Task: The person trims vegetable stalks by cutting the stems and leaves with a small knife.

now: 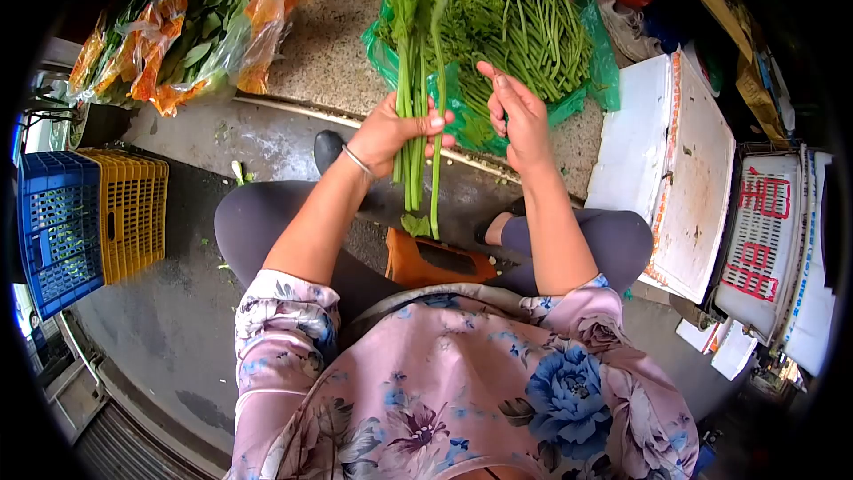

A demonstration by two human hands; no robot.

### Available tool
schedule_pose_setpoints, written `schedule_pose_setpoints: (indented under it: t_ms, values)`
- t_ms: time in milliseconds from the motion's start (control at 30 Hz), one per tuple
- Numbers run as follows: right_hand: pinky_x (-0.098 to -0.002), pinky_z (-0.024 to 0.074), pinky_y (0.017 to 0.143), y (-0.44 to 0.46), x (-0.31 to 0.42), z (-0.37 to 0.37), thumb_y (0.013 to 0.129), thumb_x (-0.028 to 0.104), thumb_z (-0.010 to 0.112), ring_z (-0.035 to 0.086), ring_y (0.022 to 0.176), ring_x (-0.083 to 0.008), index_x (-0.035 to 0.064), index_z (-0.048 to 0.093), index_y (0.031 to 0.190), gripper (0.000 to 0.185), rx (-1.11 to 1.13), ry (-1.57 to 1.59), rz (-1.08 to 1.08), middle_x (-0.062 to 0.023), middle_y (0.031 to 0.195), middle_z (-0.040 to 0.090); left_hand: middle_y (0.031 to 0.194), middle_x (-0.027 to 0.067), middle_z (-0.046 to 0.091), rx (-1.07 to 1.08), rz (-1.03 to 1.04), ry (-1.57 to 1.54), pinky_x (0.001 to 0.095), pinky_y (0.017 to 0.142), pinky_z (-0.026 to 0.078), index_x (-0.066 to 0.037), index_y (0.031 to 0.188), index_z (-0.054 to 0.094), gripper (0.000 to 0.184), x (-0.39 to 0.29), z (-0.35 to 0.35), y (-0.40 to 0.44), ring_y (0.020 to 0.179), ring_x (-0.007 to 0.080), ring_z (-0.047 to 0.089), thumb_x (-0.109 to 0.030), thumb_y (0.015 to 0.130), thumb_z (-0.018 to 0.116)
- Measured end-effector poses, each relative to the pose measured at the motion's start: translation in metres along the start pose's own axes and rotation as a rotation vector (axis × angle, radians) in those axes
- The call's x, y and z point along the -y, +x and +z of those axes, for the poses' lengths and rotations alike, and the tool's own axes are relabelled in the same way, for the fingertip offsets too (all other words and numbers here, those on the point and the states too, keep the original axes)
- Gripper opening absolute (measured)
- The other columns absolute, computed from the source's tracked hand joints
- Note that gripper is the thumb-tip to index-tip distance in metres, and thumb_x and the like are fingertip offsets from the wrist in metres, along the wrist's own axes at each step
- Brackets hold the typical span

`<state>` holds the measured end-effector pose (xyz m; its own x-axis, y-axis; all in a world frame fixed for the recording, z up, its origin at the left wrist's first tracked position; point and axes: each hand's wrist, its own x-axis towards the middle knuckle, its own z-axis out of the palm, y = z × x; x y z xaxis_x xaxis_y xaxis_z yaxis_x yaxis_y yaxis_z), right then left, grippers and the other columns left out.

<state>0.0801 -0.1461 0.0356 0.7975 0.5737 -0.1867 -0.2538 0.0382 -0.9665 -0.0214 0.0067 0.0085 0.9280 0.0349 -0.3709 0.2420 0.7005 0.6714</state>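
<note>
Holding green stalks (404, 80): left fingers (418, 128), partly hidden | right fingers (513, 96): bent, cannot tell if gripping | orange item (402, 258): part-covered

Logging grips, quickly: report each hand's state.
Left hand: closed around long green leafy stalks.
Right hand: half-curled, index finger extended, apparently holding nothing.

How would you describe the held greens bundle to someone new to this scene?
Find the speckled ledge with the big heap of greens on green plastic. At its left side, the left hand grips a bundle of long green stalks, leafy tops away from the person. Unlike the heap, it's in a hand, with one stalk splayed to the right.
</note>
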Motion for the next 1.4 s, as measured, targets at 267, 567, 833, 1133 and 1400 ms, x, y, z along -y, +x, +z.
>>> schedule_pose_setpoints:
  t_ms: [267, 567, 833, 1133, 1400]
  values:
    - [-0.0183, 0.0267, 0.047, -0.048, -0.038, -0.029, 0.084, 0.022, 0.056, 0.033, 0.054, -0.0027, -0.001, 0.05, 0.115, 0.039, 0.857, -0.145, 0.69, 0.0049, 0.064, 0.041, 0.09, 0.0102, 0.059, -0.018, 0.146, -0.024, 0.024, 0.05, 0.052, -0.007, 0.088, 0.048, 0.018, -0.01, -0.018, 0.007, 0.078, 0.0238, 0.063, -0.001, 0.076, 0.061]
    - [-0.0275, 0.0422, 0.08, -0.062, -0.075, -0.032, 0.081, 0.027, 0.058, 0.057, 0.089, -0.0164, 0.0037, 0.058, 0.106, 0.035, 0.802, -0.812, 0.428, -0.0122, 0.096, 0.062, 0.086, 0.0121, 0.059, -0.025, 0.095, 0.021, 0.0238, 0.048, 0.05, -0.006, 0.088, 0.046, 0.022, -0.002, -0.011, 0.004, 0.073, 0.0241, 0.063, 0.0, 0.075, 0.062]
    - [-0.0245, 0.0432, 0.078, -0.015, -0.033, -0.036, 0.079, 0.031, 0.061, 0.055, 0.089, -0.0135, -0.0008, 0.049, 0.116, 0.05, 0.157, -0.431, 0.201, -0.011, 0.105, 0.058, 0.086, 0.0142, 0.059, -0.039, 0.046, 0.068, 0.025, 0.048, 0.05, -0.005, 0.09, 0.045, 0.024, -0.002, -0.004, 0.0, 0.068, 0.0232, 0.063, 0.005, 0.074, 0.06]
    - [-0.0259, 0.0431, 0.065, 0.103, 0.049, -0.015, 0.072, 0.025, 0.068, 0.055, 0.07, -0.012, 0.0003, 0.06, 0.086, 0.029, -0.267, -0.707, -0.367, -0.0062, 0.078, 0.061, 0.085, 0.0107, 0.061, 0.025, -0.094, 0.255, 0.0223, 0.046, 0.048, -0.008, 0.089, 0.046, 0.025, 0.008, 0.003, 0.001, 0.067, 0.0203, 0.063, 0.002, 0.073, 0.062]
    - [-0.0218, 0.0321, 0.043, 0.052, 0.004, -0.073, 0.075, 0.024, 0.067, 0.038, 0.044, -0.0064, 0.0, 0.059, 0.083, 0.026, -0.286, -0.632, 0.035, 0.0001, 0.057, 0.051, 0.089, 0.0116, 0.059, -0.024, -0.001, -0.004, 0.0251, 0.048, 0.052, -0.007, 0.088, 0.047, 0.019, 0.005, -0.01, 0.009, 0.075, 0.0246, 0.063, 0.0, 0.076, 0.06]
